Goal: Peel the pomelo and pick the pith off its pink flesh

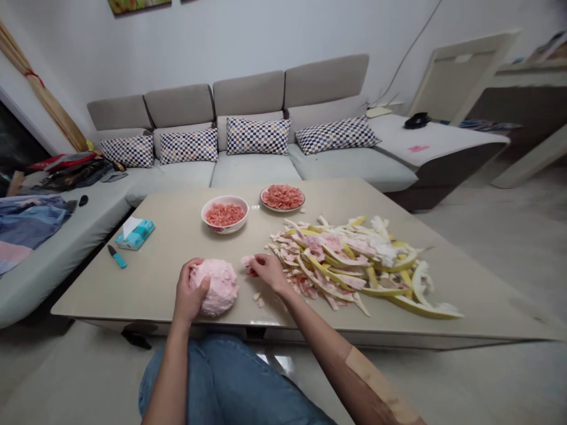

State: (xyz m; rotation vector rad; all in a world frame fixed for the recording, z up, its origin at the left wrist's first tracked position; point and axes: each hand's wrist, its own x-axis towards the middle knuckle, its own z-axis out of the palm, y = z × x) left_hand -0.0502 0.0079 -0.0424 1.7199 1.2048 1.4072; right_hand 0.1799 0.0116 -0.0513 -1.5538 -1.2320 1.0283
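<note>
A peeled pomelo point(216, 287), round and pale pink, rests near the front edge of the table. My left hand point(189, 292) is wrapped around its left side, thumb across the front. Just right of the fruit, my right hand point(268, 271) pinches a small piece of pale pith point(247, 260). A few pith scraps point(258, 299) lie on the table below that hand. Beyond it spreads a large heap of yellow-skinned peel strips and white pith point(349, 260). Behind the pomelo stand a white bowl point(225, 231) and a plate point(283, 210), both filled with red pomelo flesh.
On the left of the beige table point(168, 227) are a blue tissue pack point(135, 235) and a small knife with a turquoise handle point(117, 257). A grey sofa point(252, 168) with checked cushions runs behind the table. My knees are under the front edge.
</note>
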